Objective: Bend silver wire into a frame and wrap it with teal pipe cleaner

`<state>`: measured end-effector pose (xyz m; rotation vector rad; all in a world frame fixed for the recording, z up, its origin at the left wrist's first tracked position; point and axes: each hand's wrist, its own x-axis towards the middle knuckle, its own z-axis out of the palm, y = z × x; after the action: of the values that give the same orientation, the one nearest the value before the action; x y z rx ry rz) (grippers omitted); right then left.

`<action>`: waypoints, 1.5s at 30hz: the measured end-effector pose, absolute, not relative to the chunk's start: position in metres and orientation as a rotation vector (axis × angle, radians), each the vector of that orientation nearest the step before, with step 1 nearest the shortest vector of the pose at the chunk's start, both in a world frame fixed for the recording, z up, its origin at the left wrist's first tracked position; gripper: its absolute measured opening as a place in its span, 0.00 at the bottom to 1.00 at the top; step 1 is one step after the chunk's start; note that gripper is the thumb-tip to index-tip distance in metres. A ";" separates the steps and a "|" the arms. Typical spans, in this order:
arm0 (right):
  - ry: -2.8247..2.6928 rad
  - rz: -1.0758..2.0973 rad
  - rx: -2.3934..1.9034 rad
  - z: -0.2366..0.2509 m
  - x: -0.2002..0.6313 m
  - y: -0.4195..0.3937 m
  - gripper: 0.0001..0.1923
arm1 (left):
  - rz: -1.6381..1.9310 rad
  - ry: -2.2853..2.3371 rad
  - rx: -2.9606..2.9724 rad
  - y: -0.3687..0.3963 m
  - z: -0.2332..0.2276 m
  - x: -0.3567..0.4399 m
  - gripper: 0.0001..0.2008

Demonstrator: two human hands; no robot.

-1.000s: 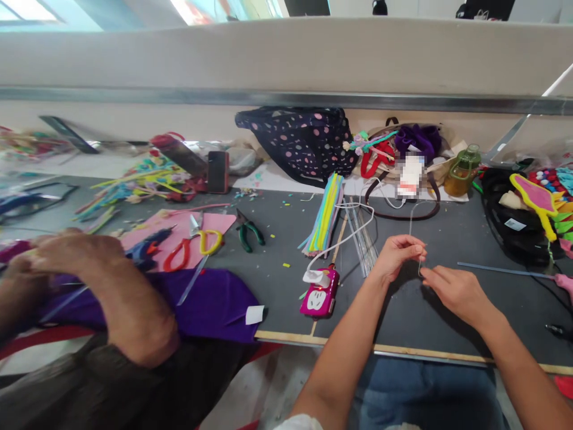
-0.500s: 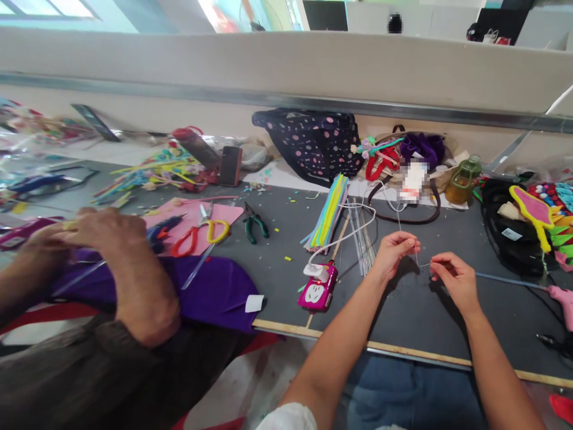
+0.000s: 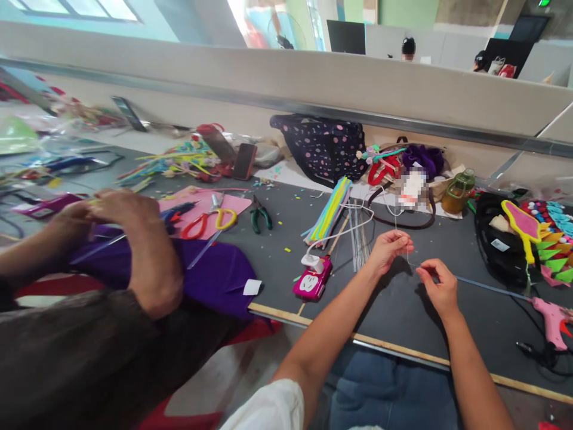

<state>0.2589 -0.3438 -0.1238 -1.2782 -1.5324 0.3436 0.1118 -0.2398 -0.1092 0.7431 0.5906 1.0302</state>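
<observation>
My left hand point(image 3: 390, 251) and my right hand point(image 3: 437, 288) are held close together over the dark grey table point(image 3: 403, 310). Both pinch a thin clear strand point(image 3: 409, 263) that bends between the fingertips and rises toward the back. Left of my left hand lie a bundle of thin clear sticks point(image 3: 358, 236) and a pink power bank point(image 3: 312, 280) with a white cable plugged in. A long bundle of coloured pipe cleaners point(image 3: 329, 209) lies behind them.
A co-worker's hands point(image 3: 111, 209) work on purple cloth point(image 3: 215, 278) at the left, near red-and-yellow scissors point(image 3: 208, 222) and green pliers point(image 3: 260, 218). A spotted bag point(image 3: 326, 146), a green bottle point(image 3: 457, 190), a pink glue gun point(image 3: 553, 313) and coloured craft pieces point(image 3: 548, 239) crowd the back and right.
The view has swung left and up. My hands have drawn a little apart along the strand, the right one shifting right and lower. The co-worker's hands stay on the purple cloth.
</observation>
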 end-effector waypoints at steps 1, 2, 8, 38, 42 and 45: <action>-1.545 0.341 -1.257 -0.124 0.259 -0.343 0.06 | 1.019 0.587 0.758 -0.240 -0.108 0.113 0.22; -1.561 0.327 -1.236 -0.124 0.258 -0.343 0.06 | 1.005 0.584 0.772 -0.240 -0.108 0.114 0.22; -1.625 0.351 -1.200 -0.113 0.261 -0.350 0.08 | 0.919 0.561 0.816 -0.246 -0.103 0.121 0.24; -1.552 0.190 -1.514 -0.088 0.320 -0.292 0.14 | 0.646 0.610 1.017 -0.275 -0.134 0.127 0.25; -1.524 0.215 -1.529 -0.091 0.320 -0.292 0.15 | 0.676 0.639 1.045 -0.278 -0.138 0.130 0.22; -1.506 0.237 -1.544 -0.091 0.319 -0.292 0.16 | 0.719 0.657 1.048 -0.277 -0.139 0.131 0.21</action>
<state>0.3189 -0.2922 -0.0911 -1.5441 -1.5065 0.2367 0.1307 -0.2772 -0.1390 1.0478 0.6570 0.7193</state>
